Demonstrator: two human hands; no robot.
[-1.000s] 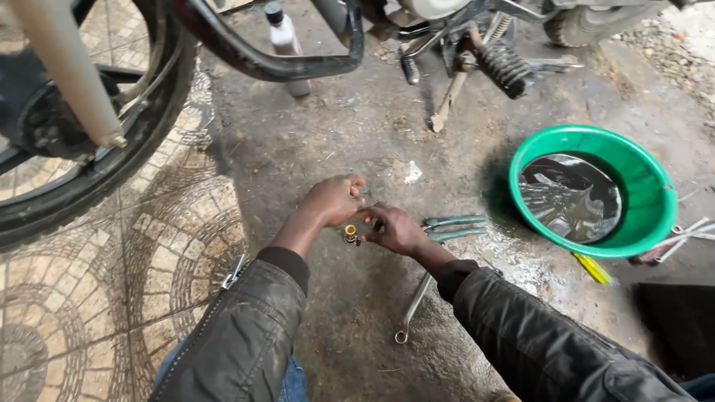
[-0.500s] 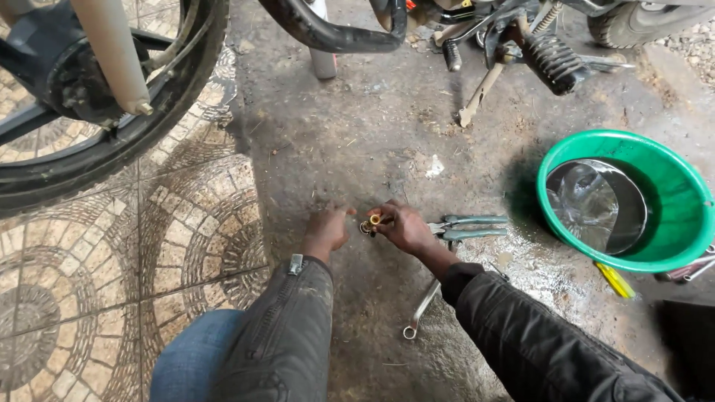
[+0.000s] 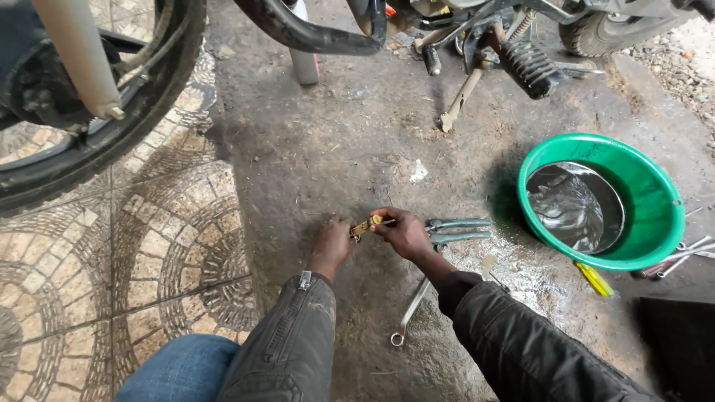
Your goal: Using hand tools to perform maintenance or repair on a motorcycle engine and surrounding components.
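Observation:
My left hand (image 3: 331,243) and my right hand (image 3: 403,232) meet low over the oily concrete floor. Between their fingertips they pinch a small brass-coloured part (image 3: 365,225) with a thin metal piece sticking out of it. Both sleeves are dark jacket cloth. Just right of my right hand lie pliers with grey-green handles (image 3: 456,230). A long steel spanner (image 3: 412,310) lies on the floor under my right forearm.
A green basin (image 3: 655,223) of dark oily liquid stands at the right, with a yellow-handled tool (image 3: 594,279) and more spanners (image 3: 681,257) by it. A motorcycle front wheel (image 3: 89,141) is at the upper left; its frame, footrest and spring (image 3: 525,63) cross the top.
The view has shifted so the hands sit lower and more central. Both hands stay together on the small brass part, which has turned slightly between the fingers.

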